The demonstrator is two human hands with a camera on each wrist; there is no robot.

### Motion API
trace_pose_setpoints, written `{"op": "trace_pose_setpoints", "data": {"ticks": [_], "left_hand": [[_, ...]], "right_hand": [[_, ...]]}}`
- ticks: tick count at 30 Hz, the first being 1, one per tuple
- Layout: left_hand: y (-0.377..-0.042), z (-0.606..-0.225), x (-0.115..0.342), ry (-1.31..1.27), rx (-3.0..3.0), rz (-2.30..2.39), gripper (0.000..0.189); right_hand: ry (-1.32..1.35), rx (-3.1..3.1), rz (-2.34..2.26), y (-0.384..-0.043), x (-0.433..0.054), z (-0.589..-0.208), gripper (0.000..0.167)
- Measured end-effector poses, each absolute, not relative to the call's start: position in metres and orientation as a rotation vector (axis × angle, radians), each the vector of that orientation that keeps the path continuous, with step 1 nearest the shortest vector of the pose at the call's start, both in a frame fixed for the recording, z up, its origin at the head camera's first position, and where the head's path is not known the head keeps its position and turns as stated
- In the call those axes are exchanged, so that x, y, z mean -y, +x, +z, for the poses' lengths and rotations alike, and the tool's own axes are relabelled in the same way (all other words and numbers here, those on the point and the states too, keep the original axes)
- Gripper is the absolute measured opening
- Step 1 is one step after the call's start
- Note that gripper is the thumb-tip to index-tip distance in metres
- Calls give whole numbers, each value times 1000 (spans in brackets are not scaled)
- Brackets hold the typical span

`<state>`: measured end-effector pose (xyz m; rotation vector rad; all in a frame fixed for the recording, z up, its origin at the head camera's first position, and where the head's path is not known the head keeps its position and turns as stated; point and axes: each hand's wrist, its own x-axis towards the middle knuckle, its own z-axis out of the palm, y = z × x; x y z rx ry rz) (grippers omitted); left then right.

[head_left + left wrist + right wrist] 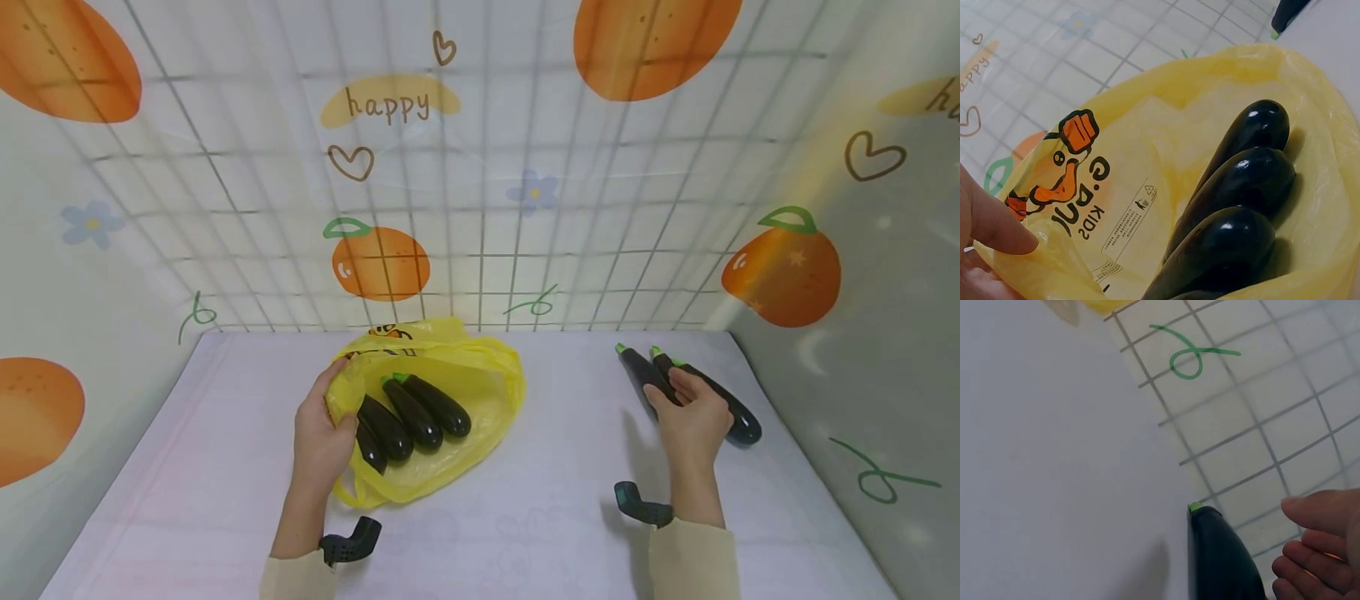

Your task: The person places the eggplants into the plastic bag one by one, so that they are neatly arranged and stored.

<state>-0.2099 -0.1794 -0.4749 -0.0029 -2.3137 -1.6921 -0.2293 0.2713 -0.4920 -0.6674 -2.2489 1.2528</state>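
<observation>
A yellow plastic bag (486,450) lies with its mouth wide, and several dark eggplants (431,403) rest inside it. My left hand (324,433) grips the bag's left rim, thumb on the inner side in the left wrist view. At the right, three eggplants (741,423) with green stem ends lie side by side on the table. Over them is my right hand (693,412), thumb and fingers apart. In the right wrist view one eggplant (1219,556) lies beside that hand, and nothing shows between the thumb and fingers.
The white table (555,517) meets a wire grid (570,250) at the back, covered by a printed sheet with oranges and hearts. A grey-white side wall (847,375) stands close to the right-hand eggplants. Black wrist mounts (351,542) sit on both wrists.
</observation>
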Motion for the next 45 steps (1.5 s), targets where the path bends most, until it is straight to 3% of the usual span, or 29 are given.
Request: {"op": "trace_pose_setpoints", "data": {"ticks": [45], "left_hand": [[-211,-474,179,6,2313,-1698,77]], "right_hand": [[-710,2439,1174,-232,-285,-510,60]]}}
